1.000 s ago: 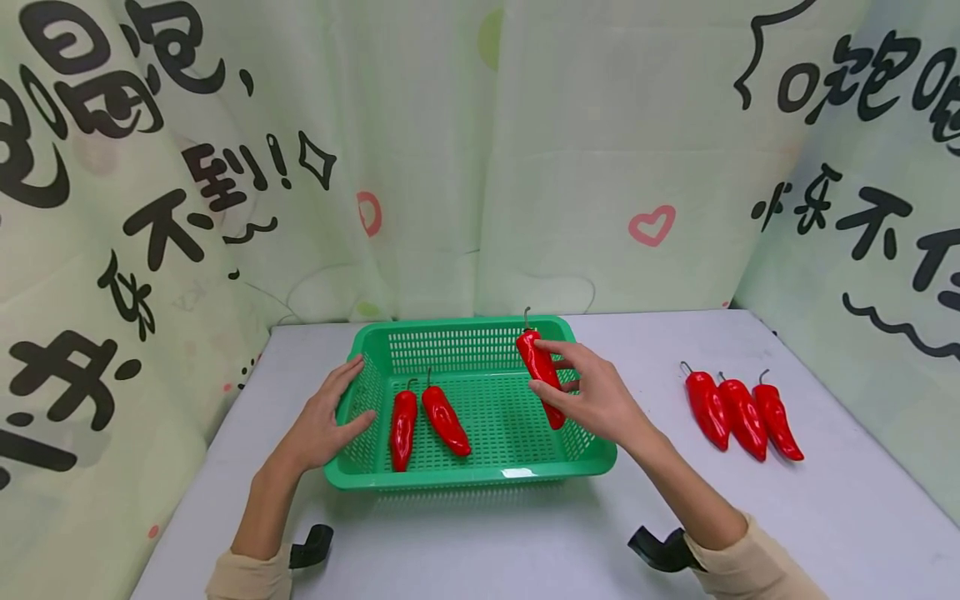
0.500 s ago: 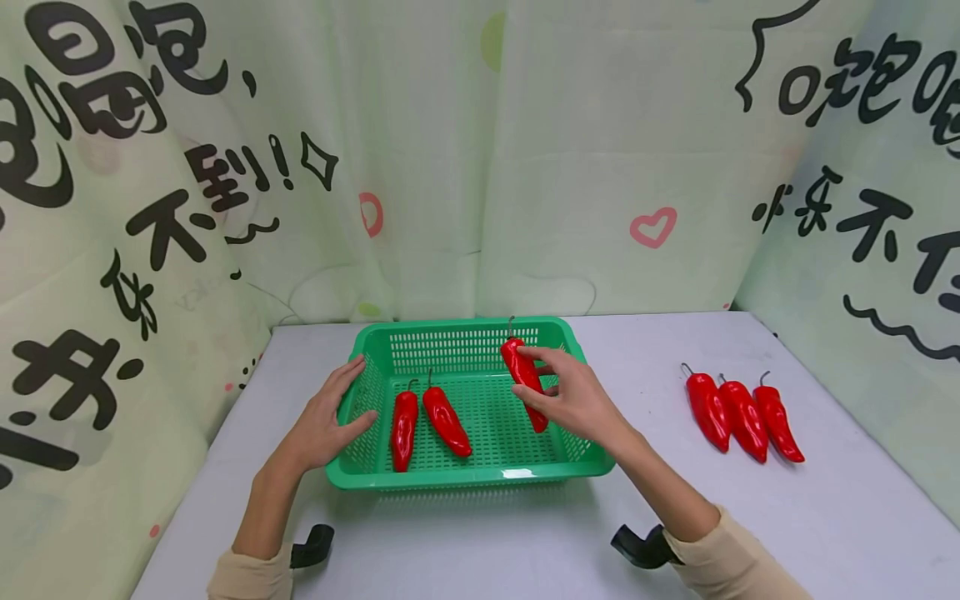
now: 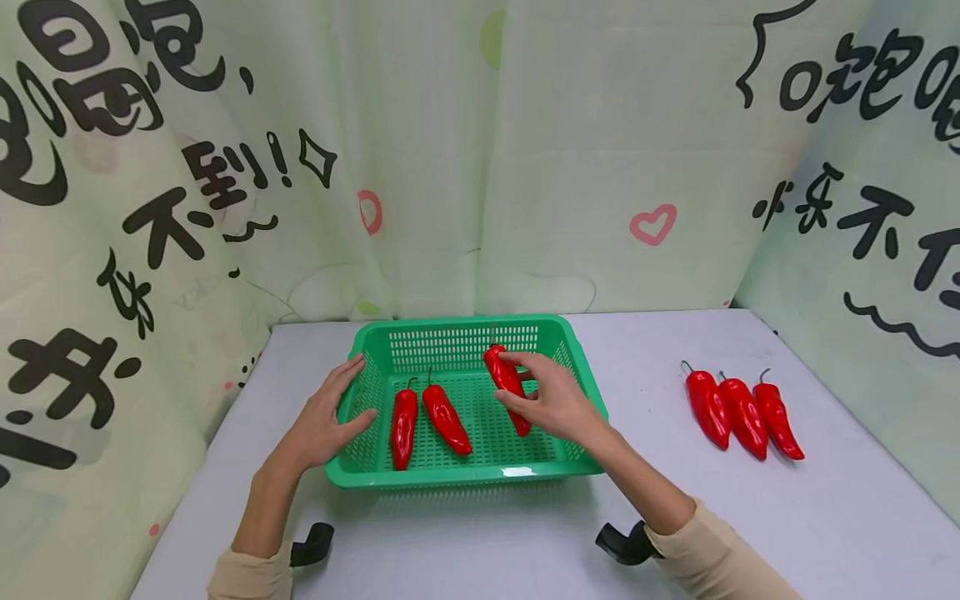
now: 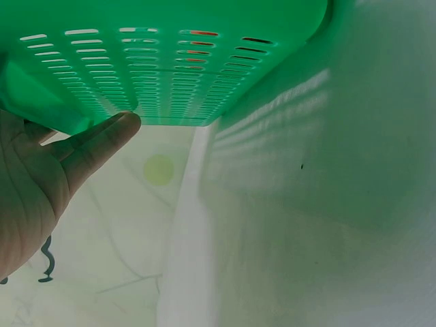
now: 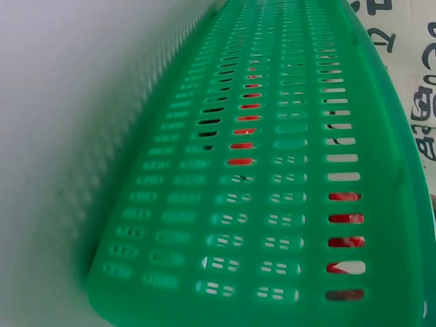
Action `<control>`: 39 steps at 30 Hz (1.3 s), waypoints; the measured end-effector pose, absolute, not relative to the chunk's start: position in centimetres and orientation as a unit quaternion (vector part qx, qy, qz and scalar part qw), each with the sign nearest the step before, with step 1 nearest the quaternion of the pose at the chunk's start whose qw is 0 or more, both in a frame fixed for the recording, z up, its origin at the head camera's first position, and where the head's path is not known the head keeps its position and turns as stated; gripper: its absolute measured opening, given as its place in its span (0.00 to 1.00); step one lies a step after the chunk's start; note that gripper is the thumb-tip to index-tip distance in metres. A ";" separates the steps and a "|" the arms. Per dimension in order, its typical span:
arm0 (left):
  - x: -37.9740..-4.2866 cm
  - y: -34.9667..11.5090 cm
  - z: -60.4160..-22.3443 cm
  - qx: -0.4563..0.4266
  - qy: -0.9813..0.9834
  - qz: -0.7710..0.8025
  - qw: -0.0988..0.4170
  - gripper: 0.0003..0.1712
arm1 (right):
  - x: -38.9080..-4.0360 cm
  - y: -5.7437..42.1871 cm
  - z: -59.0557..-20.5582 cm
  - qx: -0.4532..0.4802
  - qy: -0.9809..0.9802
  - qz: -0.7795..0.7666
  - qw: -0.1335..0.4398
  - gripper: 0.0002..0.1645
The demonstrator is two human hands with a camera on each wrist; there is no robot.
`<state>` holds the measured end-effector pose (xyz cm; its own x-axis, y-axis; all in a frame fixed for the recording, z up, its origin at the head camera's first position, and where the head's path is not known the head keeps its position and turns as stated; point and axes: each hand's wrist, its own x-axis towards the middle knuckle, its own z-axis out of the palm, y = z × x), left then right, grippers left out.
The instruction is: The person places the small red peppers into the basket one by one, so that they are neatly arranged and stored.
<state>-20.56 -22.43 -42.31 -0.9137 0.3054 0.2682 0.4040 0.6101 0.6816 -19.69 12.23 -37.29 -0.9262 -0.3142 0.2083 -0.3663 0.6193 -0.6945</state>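
My right hand [image 3: 551, 400] pinches a red chili pepper [image 3: 498, 367] between thumb and fingers, inside the green basket's [image 3: 465, 478] outline, right of its middle. The pepper slants, stem end toward the back. Two more peppers lie on the basket floor: a left one [image 3: 403, 429] and a tilted one [image 3: 447, 421] beside it. With fingers extended, my left hand [image 3: 326, 423] rests at the basket's left end; the left wrist view shows its fingers [image 4: 102, 146] against the slotted wall [image 4: 157, 75]. In the right wrist view the basket's side wall [image 5: 388, 204] hides the right hand, with red showing through its slots.
Three red peppers, a left [image 3: 707, 408], a middle [image 3: 742, 417] and a right one [image 3: 778, 421], lie side by side on the white table [image 3: 645, 358] right of the basket. Printed curtains [image 3: 555, 208] enclose the table at the back and both sides.
My right hand has moved left and slightly down with the pepper, from the basket's right end toward its middle. My left hand and the other peppers have stayed put.
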 end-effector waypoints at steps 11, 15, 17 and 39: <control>-20.7 -22.2 -42.3 -0.203 -0.893 -0.398 0.055 0.45 | -19.9 10.8 -37.8 0.200 -0.902 0.383 0.020 0.35; -20.8 -22.1 -42.3 -0.203 -0.893 -0.398 0.056 0.44 | -20.1 10.4 -37.9 0.199 -0.904 0.378 0.011 0.34; -20.8 -22.1 -42.3 -0.205 -0.892 -0.399 0.057 0.44 | -20.3 10.2 -38.0 0.197 -0.908 0.371 0.009 0.33; -20.5 -22.5 -42.2 -0.206 -0.895 -0.392 0.064 0.45 | -21.8 7.6 -39.5 0.208 -0.937 0.276 -0.037 0.31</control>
